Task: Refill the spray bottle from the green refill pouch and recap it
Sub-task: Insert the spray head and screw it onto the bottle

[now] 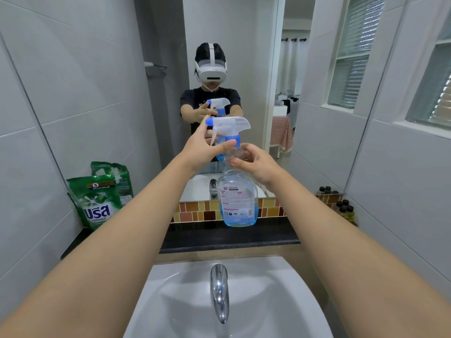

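Note:
A clear spray bottle [238, 201] with a little blue liquid at its bottom stands upright on the black counter ledge [229, 236] behind the sink. My right hand [255, 162] grips its neck. My left hand [203, 148] holds the white trigger head [228, 128] by its blue collar at the top of the neck; whether the collar is screwed on I cannot tell. The green refill pouch [98, 202] leans against the wall at the left end of the ledge, upright and untouched.
A white sink [280, 301] with a chrome tap [219, 292] lies below my arms. A mirror [231, 69] ahead reflects a person with a headset. Several small dark-capped bottles [344, 207] stand at the ledge's right end. Tiled walls close both sides.

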